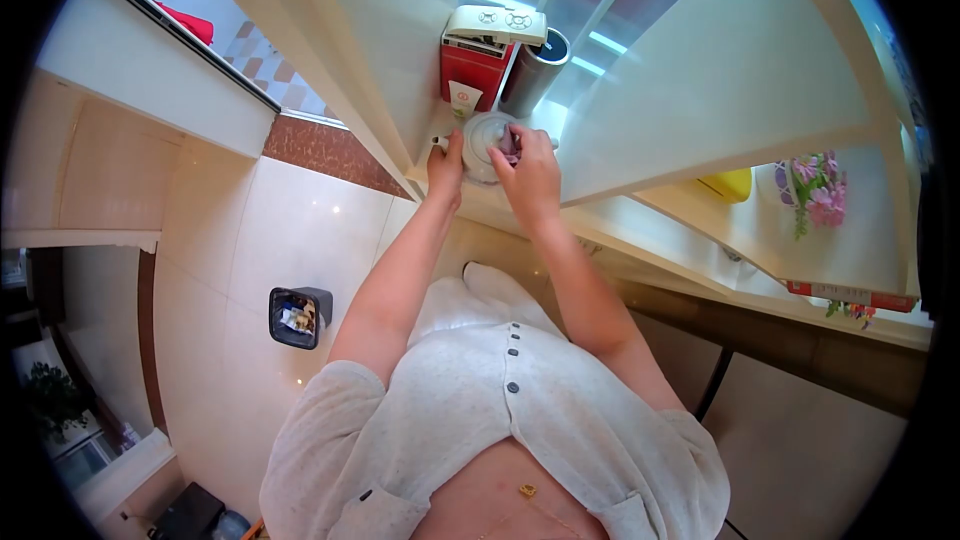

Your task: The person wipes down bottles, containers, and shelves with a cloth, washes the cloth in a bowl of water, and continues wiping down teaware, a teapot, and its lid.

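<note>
A pale round teapot (pixel 484 136) sits on the shelf, with its spout toward the left. My left hand (pixel 446 171) is pressed against the pot's left side near the spout, its fingers mostly hidden. Over the right part of the pot, my right hand (pixel 529 172) has its fingers bent together around something small and purplish that I cannot make out. Just behind the teapot stand a red box (pixel 470 70), a small white tube (pixel 463 97) and a dark metallic cylinder (pixel 535 73). A white device with round buttons (pixel 497 22) lies on top of the box.
Slanting shelf panels (pixel 740 70) rise on the right. Pink flowers (pixel 822 195) and a yellow object (pixel 728 184) are on a shelf at the right. A black bin (pixel 300 318) holding rubbish stands on the tiled floor (pixel 215 270) at the lower left.
</note>
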